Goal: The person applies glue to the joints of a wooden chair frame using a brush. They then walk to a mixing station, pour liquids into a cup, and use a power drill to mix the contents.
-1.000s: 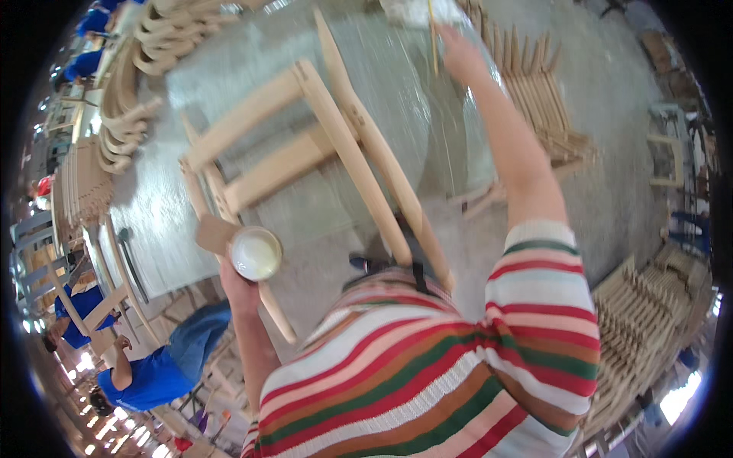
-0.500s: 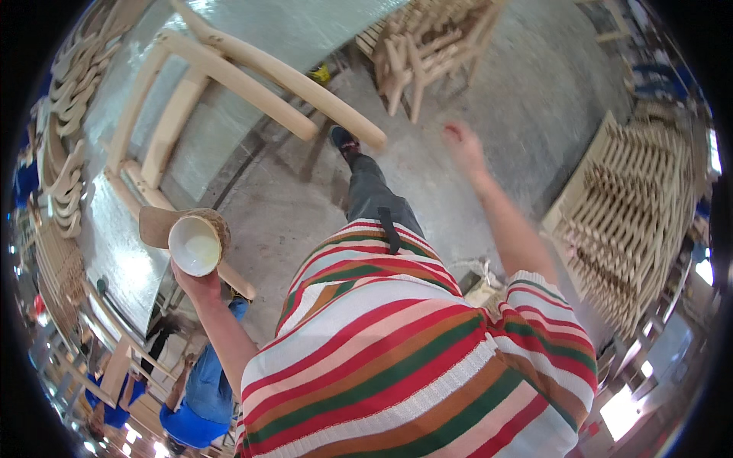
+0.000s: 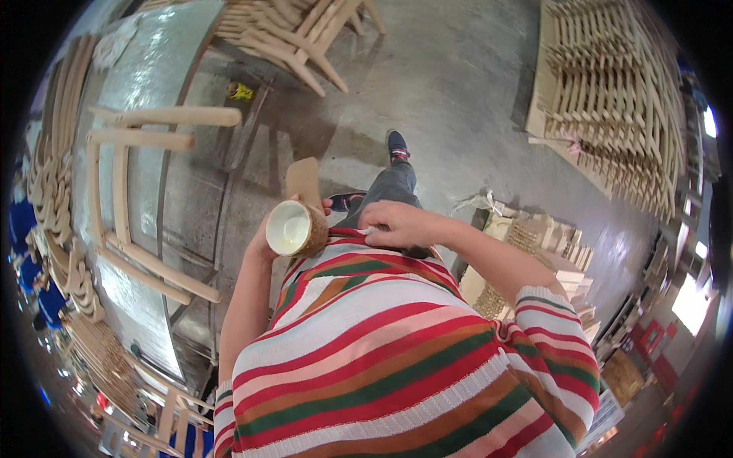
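Glue cup [image 3: 290, 227] in left hand [image 3: 267, 233], concrete floor [image 3: 458, 91], workshop.

Left forearm rising from the lower left of the frame, elbow bent, left hand [image 3: 269, 229] at centre left, fingers curled shut in a grip. Right arm entering from the lower right in a striped sleeve, forearm bare, angled toward centre. Right hand [image 3: 397, 224] at mid-frame, palm down, fingers bent and pressed against the chest.
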A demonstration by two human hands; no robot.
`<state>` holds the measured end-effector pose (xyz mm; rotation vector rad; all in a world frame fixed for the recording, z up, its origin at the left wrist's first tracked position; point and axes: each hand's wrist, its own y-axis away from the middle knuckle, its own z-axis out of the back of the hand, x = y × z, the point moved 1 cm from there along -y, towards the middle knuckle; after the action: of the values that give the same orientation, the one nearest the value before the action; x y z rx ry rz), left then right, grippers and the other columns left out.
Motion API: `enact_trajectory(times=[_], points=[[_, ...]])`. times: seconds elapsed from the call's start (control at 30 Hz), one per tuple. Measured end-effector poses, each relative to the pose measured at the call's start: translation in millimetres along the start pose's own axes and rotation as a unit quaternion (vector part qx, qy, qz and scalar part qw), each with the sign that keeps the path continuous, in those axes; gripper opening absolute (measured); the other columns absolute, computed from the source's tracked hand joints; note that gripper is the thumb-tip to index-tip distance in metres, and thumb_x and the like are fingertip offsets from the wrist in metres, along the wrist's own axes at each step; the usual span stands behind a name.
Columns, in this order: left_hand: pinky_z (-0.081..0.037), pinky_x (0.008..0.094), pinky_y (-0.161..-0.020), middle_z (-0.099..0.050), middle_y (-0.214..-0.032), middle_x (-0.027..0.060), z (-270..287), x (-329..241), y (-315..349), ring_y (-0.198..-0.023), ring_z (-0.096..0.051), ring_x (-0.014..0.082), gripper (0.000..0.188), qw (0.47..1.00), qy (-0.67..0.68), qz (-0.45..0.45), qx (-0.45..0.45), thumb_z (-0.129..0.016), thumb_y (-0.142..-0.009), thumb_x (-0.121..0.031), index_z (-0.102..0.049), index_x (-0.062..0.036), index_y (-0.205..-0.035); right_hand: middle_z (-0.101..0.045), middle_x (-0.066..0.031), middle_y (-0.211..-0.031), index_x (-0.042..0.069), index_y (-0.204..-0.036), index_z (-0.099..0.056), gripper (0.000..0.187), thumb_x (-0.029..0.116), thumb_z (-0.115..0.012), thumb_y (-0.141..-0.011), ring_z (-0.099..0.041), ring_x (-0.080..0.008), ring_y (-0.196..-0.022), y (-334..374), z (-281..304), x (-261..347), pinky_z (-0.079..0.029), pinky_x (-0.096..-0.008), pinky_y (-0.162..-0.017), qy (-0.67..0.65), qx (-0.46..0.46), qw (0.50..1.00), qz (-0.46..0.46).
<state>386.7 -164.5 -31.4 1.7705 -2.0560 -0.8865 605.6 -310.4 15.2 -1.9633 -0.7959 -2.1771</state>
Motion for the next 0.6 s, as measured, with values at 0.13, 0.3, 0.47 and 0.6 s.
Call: enact_trajectory(times=[0.13,0.3,0.47,0.6], points=[[-0.049,0.0345,-0.085,-0.052,-0.115,0.0187,-68,-7,-56,-0.108,-0.051,0.024,0.065,0.998,-0.057,-0.003,0.018,-0.056,-0.083,-0.04,-0.039,0.0094,-0.123,-0.054,-0.0125,-0.084,0.0,-0.082,-0.054,0.018,0.018,-0.05,-0.085,-0.051,-0.0287,-0.082,86,18,33,-0.041,-0.0366,-0.075,-0.001,-0.108,0.991,0.083],[-0.047,0.0474,-0.086,-0.047,-0.121,0.0216,-131,4,-131,-0.109,-0.05,0.0324,0.071,0.994,-0.035,0.082,0.056,-0.056,-0.08,-0.045,-0.036,0.0059,-0.126,-0.056,-0.0123,-0.07,0.002,-0.082,-0.055,0.015,0.016,-0.051,-0.084,-0.055,-0.0285,-0.069,173,37,0,-0.044,-0.034,-0.065,-0.144,-0.231,0.946,-0.174],[-0.048,0.0469,-0.085,-0.047,-0.119,0.0267,-217,18,-174,-0.104,-0.054,0.0353,0.077,0.974,-0.11,0.193,0.035,-0.058,-0.076,-0.047,-0.036,0.0072,-0.126,-0.058,-0.0128,-0.068,0.007,-0.091,-0.053,0.018,0.021,-0.058,-0.081,-0.059,-0.0255,-0.067,218,60,-51,-0.046,-0.0348,-0.06,0.022,-0.298,0.907,-0.297],[-0.039,0.0407,-0.096,-0.05,-0.113,0.0295,-267,21,-198,-0.109,-0.05,0.0358,0.071,0.958,-0.111,0.258,0.065,-0.048,-0.081,-0.048,-0.04,0.0083,-0.124,-0.06,-0.0117,-0.077,0.01,-0.088,-0.05,0.027,0.03,-0.059,-0.074,-0.06,-0.0324,-0.076,247,101,-84,-0.047,-0.04,-0.063,0.161,-0.322,0.889,-0.284]])
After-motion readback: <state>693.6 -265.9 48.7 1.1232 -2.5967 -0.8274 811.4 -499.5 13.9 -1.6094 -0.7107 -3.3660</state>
